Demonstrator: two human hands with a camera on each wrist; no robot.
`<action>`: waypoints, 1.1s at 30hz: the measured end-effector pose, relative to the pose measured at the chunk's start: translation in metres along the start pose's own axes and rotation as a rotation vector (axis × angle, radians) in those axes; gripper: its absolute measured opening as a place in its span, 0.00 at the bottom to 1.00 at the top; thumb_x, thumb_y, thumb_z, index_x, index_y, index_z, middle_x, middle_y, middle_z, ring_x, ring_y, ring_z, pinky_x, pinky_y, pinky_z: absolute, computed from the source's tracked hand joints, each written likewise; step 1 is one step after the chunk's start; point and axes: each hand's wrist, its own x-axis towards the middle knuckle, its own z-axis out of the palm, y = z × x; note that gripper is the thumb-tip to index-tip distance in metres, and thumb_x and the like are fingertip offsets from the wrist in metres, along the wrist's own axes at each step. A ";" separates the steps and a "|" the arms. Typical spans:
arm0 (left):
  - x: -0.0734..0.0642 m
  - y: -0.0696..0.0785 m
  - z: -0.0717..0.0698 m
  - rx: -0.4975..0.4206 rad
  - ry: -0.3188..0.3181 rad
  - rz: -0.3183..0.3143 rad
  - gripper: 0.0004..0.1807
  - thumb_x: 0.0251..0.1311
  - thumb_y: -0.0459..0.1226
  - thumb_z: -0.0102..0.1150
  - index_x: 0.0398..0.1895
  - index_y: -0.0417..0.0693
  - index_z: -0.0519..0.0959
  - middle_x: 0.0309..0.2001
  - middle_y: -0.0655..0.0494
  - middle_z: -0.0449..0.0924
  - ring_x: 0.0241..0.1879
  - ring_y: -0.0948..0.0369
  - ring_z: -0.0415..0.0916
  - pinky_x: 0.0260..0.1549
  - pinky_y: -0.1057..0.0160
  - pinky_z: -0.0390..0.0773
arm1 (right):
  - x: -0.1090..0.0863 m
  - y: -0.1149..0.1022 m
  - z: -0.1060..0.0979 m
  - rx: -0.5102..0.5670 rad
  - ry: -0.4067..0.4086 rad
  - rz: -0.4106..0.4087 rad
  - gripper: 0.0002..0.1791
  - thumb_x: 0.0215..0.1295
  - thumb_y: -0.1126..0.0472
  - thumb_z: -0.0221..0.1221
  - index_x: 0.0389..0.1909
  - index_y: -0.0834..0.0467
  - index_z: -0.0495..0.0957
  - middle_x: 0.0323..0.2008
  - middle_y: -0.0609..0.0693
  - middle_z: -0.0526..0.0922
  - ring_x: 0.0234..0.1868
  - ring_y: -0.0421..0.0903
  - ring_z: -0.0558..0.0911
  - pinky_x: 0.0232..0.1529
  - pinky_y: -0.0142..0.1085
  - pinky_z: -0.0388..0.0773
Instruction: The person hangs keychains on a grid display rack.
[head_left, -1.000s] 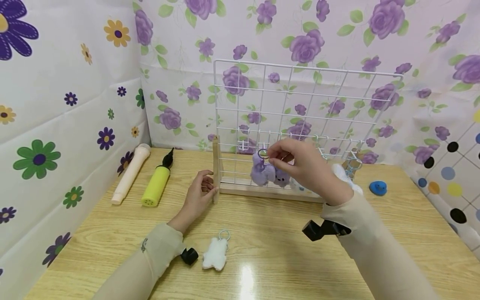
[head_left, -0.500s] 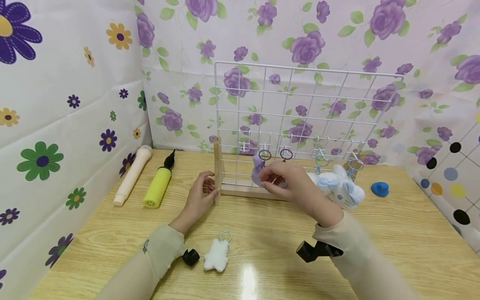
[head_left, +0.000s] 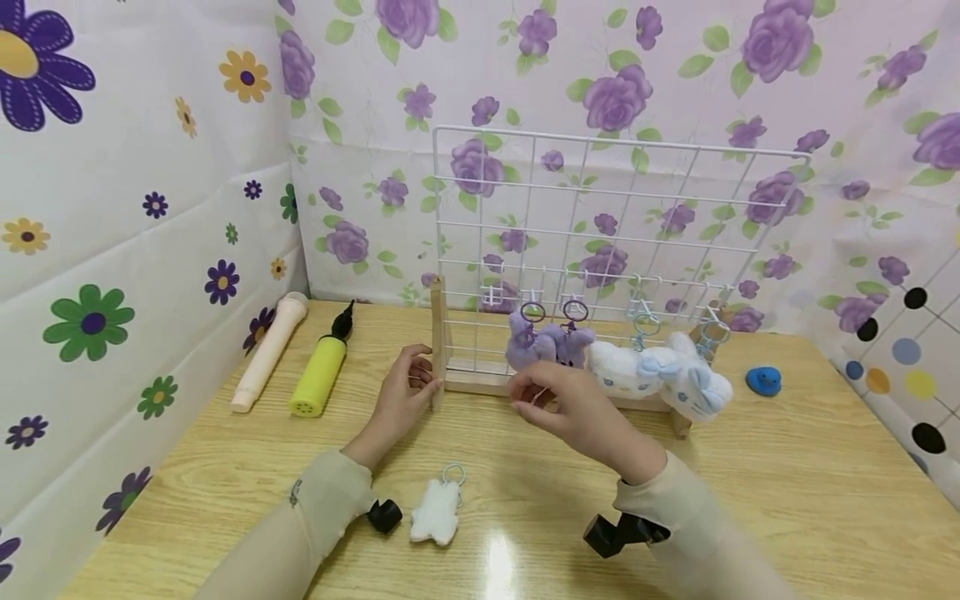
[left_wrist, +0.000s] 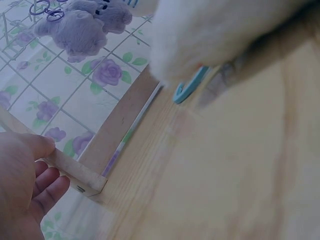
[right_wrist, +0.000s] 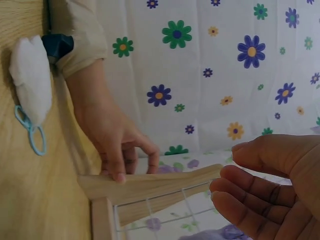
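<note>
My left hand holds the wooden side post of a white wire grid rack, thumb on one face and fingers on the other. Away from the grid, my right hand hovers in front of the rack's base with loosely bent fingers and nothing between them. Behind it, two purple plush keychains hang by purple rings from the hooks. White plush keychains with blue bows hang to their right. On the table between my forearms lies a white plush keychain with a pale blue ring.
A yellow hand pump and a pale pink stick-like object lie at the left of the table. A small blue toy sits to the right of the rack. Flower-printed cloth stands behind and on the left.
My right hand has let go of the purple ring and drawn down and back from the rack, leaving the purple plush hanging. My left hand stays on the post.
</note>
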 end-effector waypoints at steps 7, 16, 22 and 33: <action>0.002 -0.011 0.002 -0.007 0.009 0.031 0.26 0.59 0.28 0.61 0.60 0.43 0.65 0.46 0.41 0.75 0.42 0.51 0.75 0.41 0.64 0.76 | -0.004 0.009 0.020 0.030 -0.048 -0.001 0.06 0.63 0.65 0.61 0.40 0.58 0.80 0.37 0.51 0.83 0.35 0.38 0.81 0.35 0.29 0.79; 0.002 -0.011 0.001 -0.010 0.012 0.045 0.26 0.59 0.28 0.62 0.60 0.43 0.65 0.45 0.41 0.75 0.42 0.51 0.75 0.41 0.61 0.77 | -0.004 0.019 0.043 0.052 -0.152 0.051 0.07 0.64 0.64 0.61 0.43 0.58 0.80 0.41 0.53 0.84 0.37 0.39 0.81 0.37 0.29 0.79; 0.002 -0.007 0.001 0.001 0.008 0.023 0.26 0.59 0.26 0.60 0.60 0.39 0.64 0.46 0.37 0.73 0.43 0.47 0.74 0.44 0.52 0.76 | -0.003 0.022 0.057 0.024 -0.185 0.043 0.09 0.62 0.65 0.62 0.44 0.59 0.80 0.41 0.55 0.84 0.38 0.43 0.83 0.36 0.29 0.81; -0.010 0.030 -0.008 -0.003 -0.004 0.052 0.24 0.59 0.24 0.58 0.58 0.33 0.64 0.44 0.34 0.74 0.41 0.45 0.75 0.42 0.53 0.77 | 0.001 0.025 0.077 0.044 -0.254 0.089 0.09 0.62 0.66 0.61 0.44 0.61 0.80 0.42 0.53 0.83 0.39 0.45 0.82 0.37 0.30 0.80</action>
